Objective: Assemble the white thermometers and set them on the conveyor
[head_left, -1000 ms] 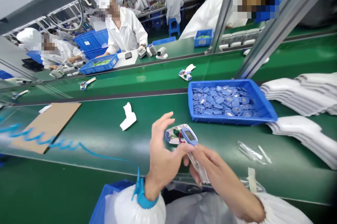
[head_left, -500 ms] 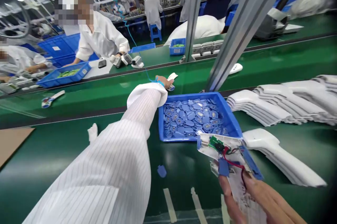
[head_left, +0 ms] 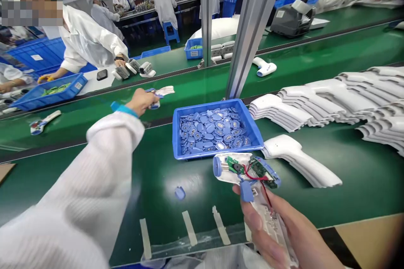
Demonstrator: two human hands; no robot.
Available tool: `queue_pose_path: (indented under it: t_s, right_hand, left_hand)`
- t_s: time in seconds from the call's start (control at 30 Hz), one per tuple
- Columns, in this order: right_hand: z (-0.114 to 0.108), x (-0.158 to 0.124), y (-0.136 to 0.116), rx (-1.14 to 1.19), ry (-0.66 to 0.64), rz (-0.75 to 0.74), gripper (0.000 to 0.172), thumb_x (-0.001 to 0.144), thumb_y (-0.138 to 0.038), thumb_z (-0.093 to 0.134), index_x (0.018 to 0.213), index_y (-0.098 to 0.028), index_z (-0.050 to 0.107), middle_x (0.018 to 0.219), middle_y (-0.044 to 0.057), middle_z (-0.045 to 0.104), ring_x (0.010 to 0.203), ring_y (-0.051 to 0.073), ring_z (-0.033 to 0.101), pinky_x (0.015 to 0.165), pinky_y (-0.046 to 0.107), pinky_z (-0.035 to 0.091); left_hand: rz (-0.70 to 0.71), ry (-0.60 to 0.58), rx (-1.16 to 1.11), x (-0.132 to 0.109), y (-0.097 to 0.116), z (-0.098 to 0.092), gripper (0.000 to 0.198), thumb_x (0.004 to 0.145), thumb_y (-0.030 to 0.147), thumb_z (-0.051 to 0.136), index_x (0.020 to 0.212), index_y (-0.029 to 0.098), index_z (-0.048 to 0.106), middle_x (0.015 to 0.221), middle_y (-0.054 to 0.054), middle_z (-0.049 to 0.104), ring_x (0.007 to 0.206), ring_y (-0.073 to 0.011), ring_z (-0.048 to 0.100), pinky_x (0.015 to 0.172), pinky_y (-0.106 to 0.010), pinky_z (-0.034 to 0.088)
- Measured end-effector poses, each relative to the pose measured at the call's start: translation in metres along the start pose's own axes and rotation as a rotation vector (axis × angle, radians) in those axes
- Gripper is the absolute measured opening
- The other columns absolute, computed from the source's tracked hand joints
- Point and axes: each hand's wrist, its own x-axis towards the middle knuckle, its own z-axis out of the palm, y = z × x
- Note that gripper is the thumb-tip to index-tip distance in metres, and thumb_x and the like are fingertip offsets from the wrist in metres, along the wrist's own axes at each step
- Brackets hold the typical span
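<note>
Fingers (head_left: 254,218) of my right hand (head_left: 284,235) were clenched round the handle of an opened thermometer housing (head_left: 227,172), which I held up off the belt; just above those fingers, two green circuit boards (head_left: 235,164) (head_left: 261,172) sat in the shell, linked by red wires (head_left: 252,177), with a blue button piece (head_left: 246,191) at its near edge. Beyond the fingertips, a blue plastic tray (head_left: 205,107) stood on the green conveyor belt (head_left: 151,185), heaped with small blue oval parts (head_left: 211,130); the housing's far end lay just short of the tray's near wall. To the right of the tray, past my right hand, a loose white thermometer shell (head_left: 293,159) lay beside stacks of matching shells (head_left: 284,111). Left of those fingers, a small blue cap (head_left: 179,193) rested on the belt, and pale tape strips (head_left: 189,227) were stuck nearer me.

My left hand (head_left: 142,101) was stretched out over the far belt, its fingers (head_left: 148,102) closed on a white-and-blue part (head_left: 162,91), too small to name exactly; a blue wrist strap (head_left: 124,110) circled that wrist, and a white striped sleeve (head_left: 82,189) covered the arm. Farther out, a co-worker in a white coat (head_left: 91,41) leaned over a bench beside a blue crate of green parts (head_left: 47,94).
</note>
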Motion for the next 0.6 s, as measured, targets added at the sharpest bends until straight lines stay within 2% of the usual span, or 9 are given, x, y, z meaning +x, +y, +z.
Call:
queue_pose_path:
  t_s: [0.13, 0.17, 0.23, 0.3, 0.33, 0.4, 0.47, 0.53, 0.6]
  right_hand:
    - [0.016, -0.002, 0.009, -0.107, -0.057, -0.019, 0.045, 0.086, -0.065, 0.061, 0.079, -0.021, 0.061, 0.07, -0.002, 0.055, 0.038, 0.002, 0.033, 0.04, 0.02, 0.03]
    - [0.023, -0.002, 0.011, -0.158, -0.052, -0.025, 0.048, 0.085, -0.068, 0.061, 0.076, -0.02, 0.06, 0.068, -0.002, 0.054, 0.038, 0.003, 0.032, 0.041, 0.021, 0.03]
    - [0.037, -0.004, 0.015, -0.274, -0.019, -0.025, 0.053, 0.085, -0.072, 0.056, 0.074, -0.02, 0.061, 0.061, -0.002, 0.051, 0.04, 0.005, 0.033, 0.045, 0.023, 0.032]
    - [0.052, -0.005, 0.021, -0.411, 0.027, -0.022, 0.056, 0.089, -0.073, 0.05, 0.076, -0.02, 0.064, 0.053, -0.002, 0.046, 0.045, 0.009, 0.036, 0.052, 0.026, 0.036]
    - [0.059, -0.004, 0.025, -0.49, 0.052, -0.039, 0.056, 0.09, -0.072, 0.047, 0.078, -0.02, 0.065, 0.051, -0.002, 0.044, 0.048, 0.011, 0.038, 0.056, 0.027, 0.038]
    - [0.069, 0.001, 0.035, -0.677, 0.075, -0.105, 0.055, 0.092, -0.071, 0.045, 0.08, -0.021, 0.064, 0.051, -0.002, 0.044, 0.053, 0.013, 0.04, 0.06, 0.028, 0.039]
    - [0.074, 0.009, 0.047, -0.879, 0.056, -0.179, 0.055, 0.094, -0.071, 0.042, 0.082, -0.021, 0.061, 0.055, -0.003, 0.045, 0.054, 0.013, 0.04, 0.058, 0.028, 0.036]
    - [0.077, 0.017, 0.059, -1.038, 0.037, -0.224, 0.056, 0.096, -0.071, 0.037, 0.084, -0.021, 0.059, 0.057, -0.004, 0.043, 0.054, 0.013, 0.037, 0.054, 0.027, 0.03]
    - [0.079, 0.022, 0.069, -1.124, 0.048, -0.271, 0.055, 0.098, -0.069, 0.034, 0.083, -0.022, 0.056, 0.057, -0.005, 0.039, 0.054, 0.012, 0.033, 0.051, 0.026, 0.026]
  left_hand:
    - [-0.12, 0.027, 0.016, -0.084, -0.043, -0.086, 0.017, 0.079, 0.017, 0.073, 0.09, 0.004, 0.068, 0.072, -0.001, 0.067, 0.079, -0.018, 0.066, 0.089, -0.04, 0.05]
    - [-0.15, -0.015, -0.013, -0.11, -0.058, -0.101, 0.03, 0.075, 0.022, 0.078, 0.099, 0.007, 0.068, 0.078, -0.003, 0.071, 0.078, -0.0195, 0.067, 0.085, -0.038, 0.052]
    - [-0.294, 0.016, -0.096, -0.157, -0.09, -0.117, 0.054, 0.065, 0.031, 0.085, 0.111, 0.012, 0.063, 0.082, -0.007, 0.074, 0.076, -0.0241, 0.068, 0.078, -0.038, 0.055]
    - [-0.353, 0.004, -0.061, -0.196, -0.119, -0.119, 0.067, 0.063, 0.038, 0.085, 0.12, 0.014, 0.058, 0.091, -0.011, 0.075, 0.084, -0.0301, 0.07, 0.081, -0.044, 0.056]
    - [-0.318, 0.046, 0.009, -0.213, -0.129, -0.116, 0.07, 0.062, 0.041, 0.084, 0.121, 0.014, 0.057, 0.099, -0.014, 0.074, 0.093, -0.0339, 0.07, 0.087, -0.049, 0.055]
    - [-0.131, 0.174, 0.157, -0.242, -0.135, -0.109, 0.065, 0.068, 0.045, 0.08, 0.121, 0.014, 0.058, 0.116, -0.018, 0.07, 0.113, -0.0392, 0.064, 0.1, -0.055, 0.048]
    - [0.122, 0.237, 0.182, -0.268, -0.124, -0.101, 0.049, 0.081, 0.045, 0.071, 0.12, 0.017, 0.062, 0.126, -0.017, 0.067, 0.123, -0.0366, 0.059, 0.108, -0.053, 0.044]
    - [0.31, 0.124, 0.066, -0.292, -0.1, -0.092, 0.037, 0.091, 0.04, 0.066, 0.124, 0.023, 0.064, 0.129, -0.011, 0.068, 0.124, -0.0303, 0.061, 0.108, -0.047, 0.047]
    - [0.434, 0.033, -0.041, -0.311, -0.076, -0.083, 0.047, 0.088, 0.039, 0.074, 0.132, 0.027, 0.061, 0.133, -0.009, 0.066, 0.126, -0.0298, 0.059, 0.107, -0.045, 0.049]
